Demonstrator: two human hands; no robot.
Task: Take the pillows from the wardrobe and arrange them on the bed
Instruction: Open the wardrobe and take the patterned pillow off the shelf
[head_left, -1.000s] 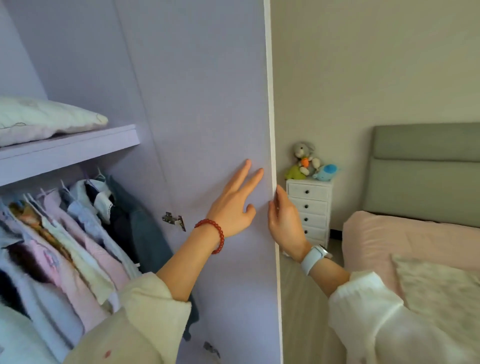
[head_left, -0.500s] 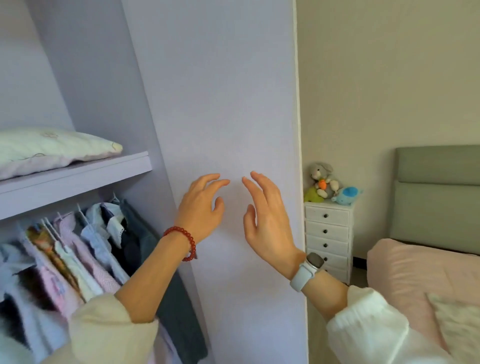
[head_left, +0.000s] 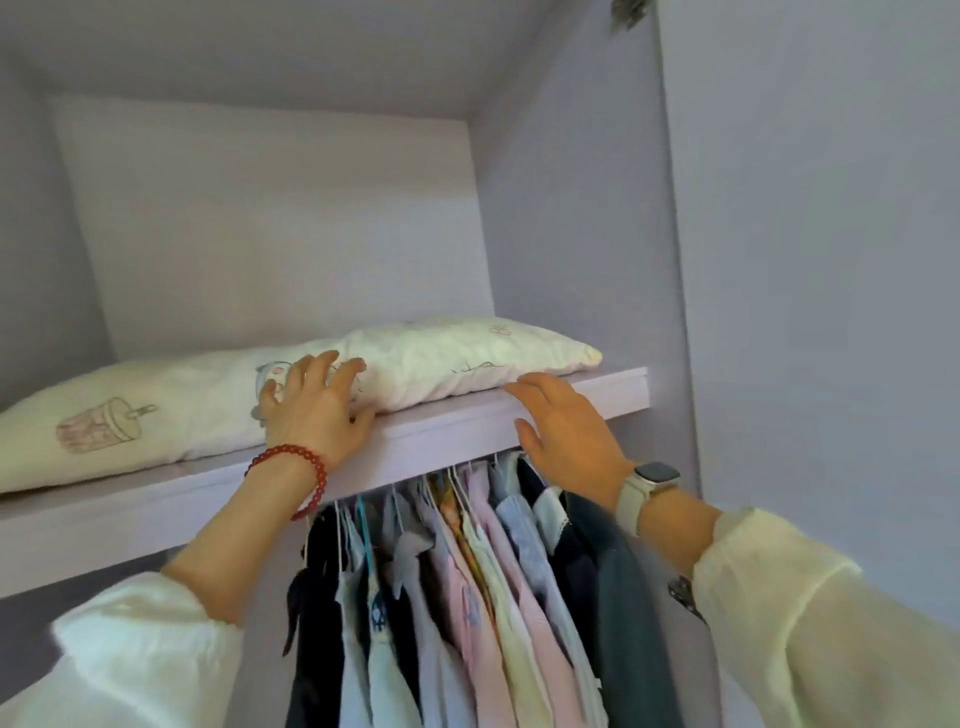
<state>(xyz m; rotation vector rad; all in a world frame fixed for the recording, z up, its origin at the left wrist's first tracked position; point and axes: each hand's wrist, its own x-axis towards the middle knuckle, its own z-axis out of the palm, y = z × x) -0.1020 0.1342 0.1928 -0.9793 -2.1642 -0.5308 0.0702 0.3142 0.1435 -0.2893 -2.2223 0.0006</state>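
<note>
Cream cartoon-printed pillow (head_left: 415, 364), lilac shelf (head_left: 467, 436), red bracelet (head_left: 296, 462).

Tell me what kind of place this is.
Most likely the inside of a bedroom wardrobe: a lilac shelf holds a printed white pillow, and shirts on hangers crowd underneath it.

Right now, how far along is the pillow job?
Early. Done: the wardrobe stands open. In hand: the left hand rests open on the pillow lying on the shelf, and the right hand reaches its front edge; nothing is gripped. Left: lift it out, carry it to the bed, arrange it.
</note>
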